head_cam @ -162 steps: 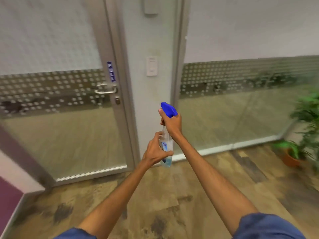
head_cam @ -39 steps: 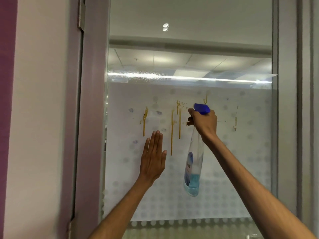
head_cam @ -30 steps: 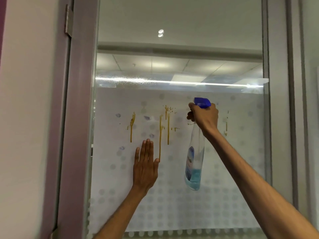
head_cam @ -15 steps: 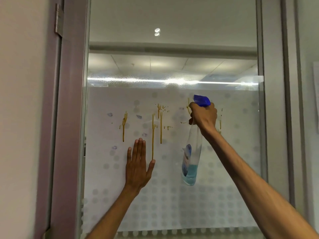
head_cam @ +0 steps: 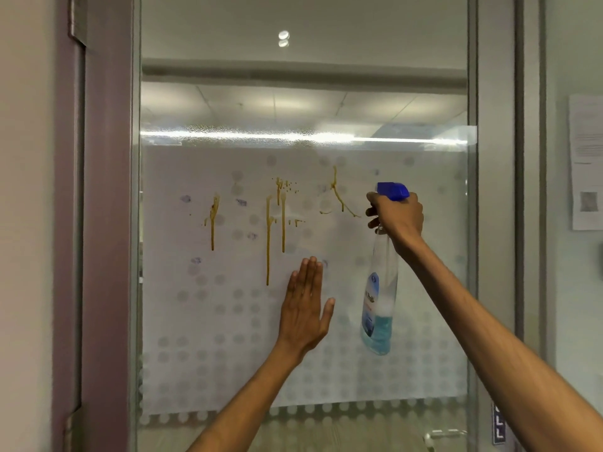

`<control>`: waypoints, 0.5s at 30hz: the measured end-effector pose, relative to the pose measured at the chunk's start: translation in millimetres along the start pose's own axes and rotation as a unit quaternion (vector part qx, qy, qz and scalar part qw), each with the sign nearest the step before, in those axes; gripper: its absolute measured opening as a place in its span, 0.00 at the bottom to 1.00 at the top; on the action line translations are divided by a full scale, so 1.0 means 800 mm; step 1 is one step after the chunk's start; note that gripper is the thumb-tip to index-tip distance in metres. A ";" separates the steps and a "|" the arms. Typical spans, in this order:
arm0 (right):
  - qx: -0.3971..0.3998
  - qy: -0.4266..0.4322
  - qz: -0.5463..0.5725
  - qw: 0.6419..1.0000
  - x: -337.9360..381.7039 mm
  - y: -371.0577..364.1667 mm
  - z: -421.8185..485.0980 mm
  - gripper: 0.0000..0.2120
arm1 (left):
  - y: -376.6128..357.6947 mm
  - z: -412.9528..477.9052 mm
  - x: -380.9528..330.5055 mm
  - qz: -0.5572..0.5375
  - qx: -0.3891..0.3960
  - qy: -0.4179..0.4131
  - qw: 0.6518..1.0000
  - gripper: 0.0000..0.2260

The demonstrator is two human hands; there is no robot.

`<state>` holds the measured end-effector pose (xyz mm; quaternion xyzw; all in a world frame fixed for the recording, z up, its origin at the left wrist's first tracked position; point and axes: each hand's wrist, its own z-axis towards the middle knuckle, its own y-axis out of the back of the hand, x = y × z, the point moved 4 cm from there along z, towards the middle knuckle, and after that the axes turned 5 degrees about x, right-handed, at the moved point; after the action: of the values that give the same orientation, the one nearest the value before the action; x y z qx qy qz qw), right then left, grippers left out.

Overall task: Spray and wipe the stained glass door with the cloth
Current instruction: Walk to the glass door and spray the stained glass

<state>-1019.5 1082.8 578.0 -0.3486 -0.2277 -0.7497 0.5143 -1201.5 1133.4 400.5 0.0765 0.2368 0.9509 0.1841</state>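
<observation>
Glass door [head_cam: 228, 321]: fills the centre of the view, frosted dotted film across its middle band. Yellow-brown drip stains [head_cam: 268, 243] run down the film in several vertical streaks; small purple smudges [head_cam: 186, 199] are scattered among them, mostly toward 9 o'clock.

Left hand [head_cam: 305, 308]: flat against the glass, fingers straight and together, thumb spread, holding nothing. Longest drip lies at 11 o'clock from it, just beside the fingertips.

Right hand [head_cam: 396, 216]: at 2 o'clock from the left hand, fingers curled round the neck of the spray bottle [head_cam: 380, 288], below its blue trigger head [head_cam: 393, 190]. Nozzle points toward 9 o'clock, at the stains. Bottle hangs downward, blue liquid in its lowest part only.

Surroundings: purple-grey door frame [head_cam: 107, 223] at 9 o'clock, paper notices [head_cam: 587, 158] on the wall at 3 o'clock, metal door handle [head_cam: 443, 433] at 5 o'clock.
</observation>
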 end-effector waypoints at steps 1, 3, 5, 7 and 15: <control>-0.003 0.003 -0.006 1.000 -0.003 0.008 0.002 0.06 | -0.004 0.007 -0.012 0.001 -0.001 -0.004 1.000 0.32; -0.008 0.011 -0.018 1.000 -0.009 0.023 0.007 0.06 | -0.013 0.020 -0.034 0.003 0.003 -0.013 1.000 0.31; -0.010 0.016 -0.026 0.999 -0.015 0.035 0.012 0.07 | -0.025 0.033 -0.053 -0.003 0.006 -0.016 1.000 0.30; -0.016 0.021 -0.032 0.999 -0.022 0.045 0.019 0.07 | -0.039 0.044 -0.067 -0.016 0.008 -0.010 1.000 0.30; -0.010 0.058 -0.061 0.996 -0.026 0.063 0.040 0.10 | -0.064 0.073 -0.091 -0.039 -0.027 0.047 0.998 0.29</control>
<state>-958.6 1098.9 582.2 -0.2956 -0.2109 -0.8010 0.4760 -1104.7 1172.0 422.7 0.0171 0.2219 0.9515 0.2121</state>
